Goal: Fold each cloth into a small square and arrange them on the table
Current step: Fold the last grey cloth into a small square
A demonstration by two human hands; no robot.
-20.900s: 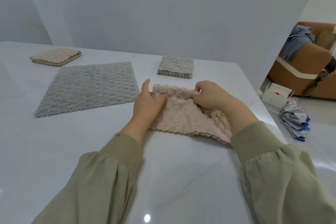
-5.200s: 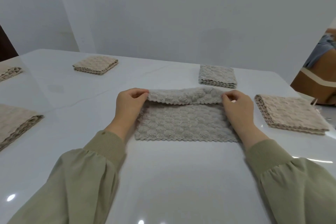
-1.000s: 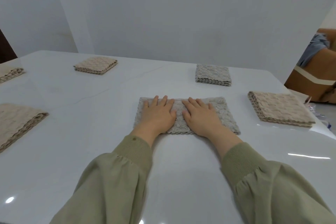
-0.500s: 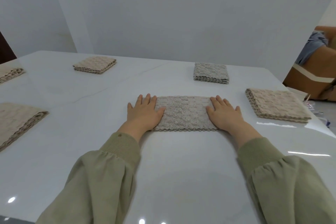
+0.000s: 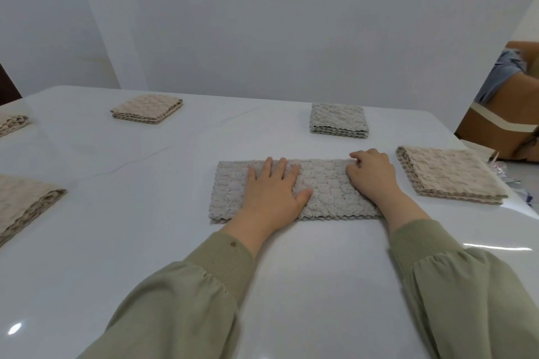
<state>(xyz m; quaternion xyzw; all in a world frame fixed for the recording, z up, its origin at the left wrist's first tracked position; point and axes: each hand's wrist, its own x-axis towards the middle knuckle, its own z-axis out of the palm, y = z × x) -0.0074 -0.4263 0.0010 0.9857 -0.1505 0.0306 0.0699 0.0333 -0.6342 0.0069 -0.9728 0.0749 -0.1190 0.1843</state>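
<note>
Our left hand (image 5: 272, 192) lies flat, fingers straight, pressing the middle of the grey cloth (image 5: 326, 186), a long folded strip on the white table (image 5: 145, 242). Our right hand (image 5: 370, 179) rests on the strip's right end, fingers curled at its far edge; we cannot tell whether they pinch it. Beyond the strip sits a folded grey square (image 5: 338, 121), just right of it a folded beige square (image 5: 449, 179), and well to its left a far beige square (image 5: 147, 108), a beige edge cloth (image 5: 11, 124) and a near beige stack (image 5: 23, 204).
</note>
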